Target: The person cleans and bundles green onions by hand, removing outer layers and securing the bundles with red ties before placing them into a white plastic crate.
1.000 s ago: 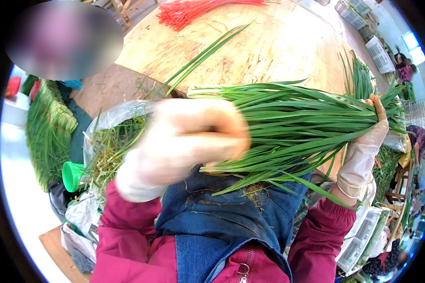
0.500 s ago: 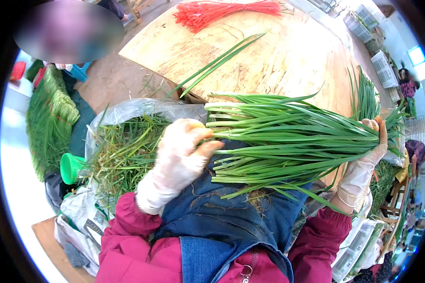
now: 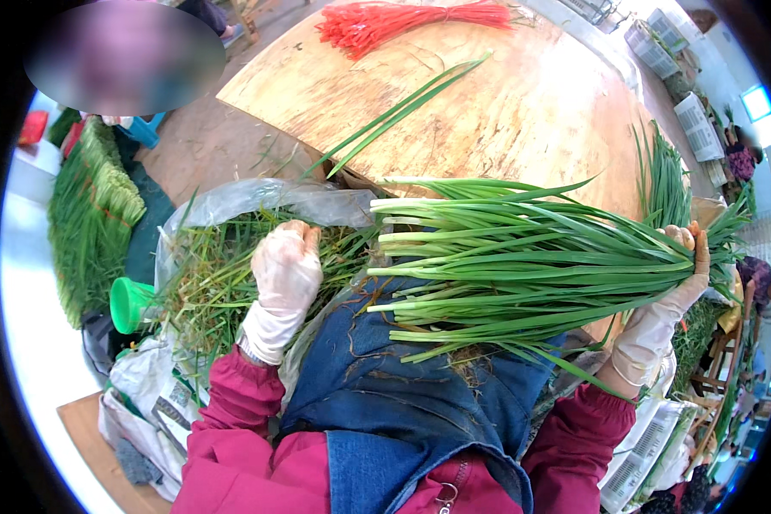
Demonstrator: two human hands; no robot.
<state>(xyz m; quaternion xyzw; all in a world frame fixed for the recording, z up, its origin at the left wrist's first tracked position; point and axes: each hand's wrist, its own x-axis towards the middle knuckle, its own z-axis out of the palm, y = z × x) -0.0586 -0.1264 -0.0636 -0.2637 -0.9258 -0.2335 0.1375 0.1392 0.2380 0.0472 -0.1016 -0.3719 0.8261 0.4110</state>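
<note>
A broad fan of garlic chives (image 3: 505,257) lies across my lap, pale stem ends to the left and green leaves to the right. My right hand (image 3: 681,265), in a whitish glove, is closed round the leaf end. Off to the left, my gloved left hand (image 3: 287,265) is closed with fingers curled in, apart from the chives. It hangs over a clear plastic bag (image 3: 257,193) filled with green and yellowed leaf scraps (image 3: 206,283). Whatever its fingers hold, if anything, is hidden.
Ahead stands a wooden table (image 3: 522,111) bearing a bundle of red ties (image 3: 411,21) and two loose chive leaves (image 3: 403,111). More chives (image 3: 664,176) rest at its right edge. On the left are a green cup (image 3: 130,306) and stacked greens (image 3: 94,214). People are further off.
My left hand has moved left, from the stem ends to above the scrap bag. My right hand still grips the chives, and the stems now look more spread apart.
</note>
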